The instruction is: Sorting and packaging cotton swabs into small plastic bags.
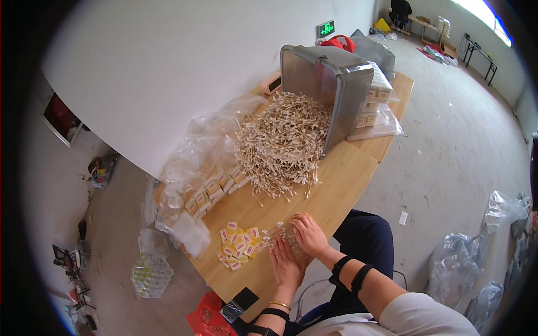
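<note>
My left hand [286, 264] and my right hand [307, 233] rest side by side near the front edge of the wooden table [342, 173]. Between their fingers lies a small clear packet of cotton swabs [276, 231], which both hands touch and press. Just to the left lies a heap of small yellow and pink labels [240, 245]. Further back, a big pile of loose cotton swabs [283, 144] spills from a grey plastic bin [328, 84] tipped on its side.
Clear plastic bags [202, 151] with small boxes [210, 190] lie at the table's left. Stacked boxes in a bag [378, 109] sit behind the bin. A black device [245, 298] lies at the near edge. Bags [465, 269] lie on the floor at right.
</note>
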Action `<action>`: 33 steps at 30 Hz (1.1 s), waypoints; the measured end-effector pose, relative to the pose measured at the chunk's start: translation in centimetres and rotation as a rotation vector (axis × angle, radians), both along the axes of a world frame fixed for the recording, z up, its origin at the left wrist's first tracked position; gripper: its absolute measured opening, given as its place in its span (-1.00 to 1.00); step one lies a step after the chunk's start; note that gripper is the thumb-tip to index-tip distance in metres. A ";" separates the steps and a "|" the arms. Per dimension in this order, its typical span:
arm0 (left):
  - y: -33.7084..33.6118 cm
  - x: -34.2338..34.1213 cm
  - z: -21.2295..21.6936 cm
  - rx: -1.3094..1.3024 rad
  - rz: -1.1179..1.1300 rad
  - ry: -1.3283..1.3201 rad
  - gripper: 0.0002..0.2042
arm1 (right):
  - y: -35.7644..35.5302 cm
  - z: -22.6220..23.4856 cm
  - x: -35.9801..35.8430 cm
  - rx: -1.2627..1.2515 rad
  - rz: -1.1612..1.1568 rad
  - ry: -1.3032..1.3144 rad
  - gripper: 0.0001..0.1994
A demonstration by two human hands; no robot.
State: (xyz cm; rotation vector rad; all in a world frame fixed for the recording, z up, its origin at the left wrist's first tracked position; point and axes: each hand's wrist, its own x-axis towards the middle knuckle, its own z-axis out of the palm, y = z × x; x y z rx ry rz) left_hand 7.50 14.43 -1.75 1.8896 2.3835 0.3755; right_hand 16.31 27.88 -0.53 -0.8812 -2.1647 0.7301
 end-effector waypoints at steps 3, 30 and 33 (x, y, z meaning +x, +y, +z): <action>-0.2 0.8 0.6 0.005 0.026 -0.052 -0.05 | 0.0 0.0 0.1 0.005 0.003 -0.009 -0.75; 0.2 -1.0 0.2 -0.030 0.026 0.219 -0.08 | -2.0 0.4 -2.2 -0.315 0.065 0.224 -0.67; 0.1 -2.0 -0.5 -0.069 -0.004 0.085 -0.07 | -2.6 0.7 -3.9 -0.411 0.072 0.297 -0.67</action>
